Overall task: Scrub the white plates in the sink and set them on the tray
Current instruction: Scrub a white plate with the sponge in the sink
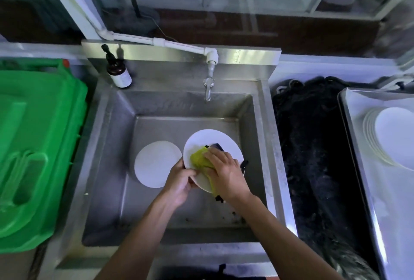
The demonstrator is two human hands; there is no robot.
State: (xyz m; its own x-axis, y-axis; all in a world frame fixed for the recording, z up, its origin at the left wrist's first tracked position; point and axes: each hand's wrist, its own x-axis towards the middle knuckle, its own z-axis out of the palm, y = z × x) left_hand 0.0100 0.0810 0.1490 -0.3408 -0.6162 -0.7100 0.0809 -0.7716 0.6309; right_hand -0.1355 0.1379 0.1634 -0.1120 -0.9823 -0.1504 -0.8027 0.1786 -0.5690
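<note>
White and tilted, the plate (212,143) being scrubbed sits above the middle of the steel sink (112,123), its near-left rim gripped by the left hand (179,181), thumb curled over the edge. The right hand (224,172) presses a yellow-green scrubbing cloth (199,156) flat against the plate's face, fingers spread over it and lightly bent (a dark patch of the cloth or pad shows just past the fingertips, too blurred to name). Just left of this plate a second white plate (154,164) lies flat on the sink floor, its right edge tucked behind the held one. Small dark scraps dot the near sink floor. Over the far wall of the basin hangs the tap (208,87), fed by a white pipe (156,41), and a brown pump bottle (118,72) stands on the far-left ledge. Right of the sink lies a dark, tangled mass (313,156), and beyond it the metal tray (358,167) carries a stack of white plates (394,136). A green plastic bin lid (38,145) fills the left side.
</note>
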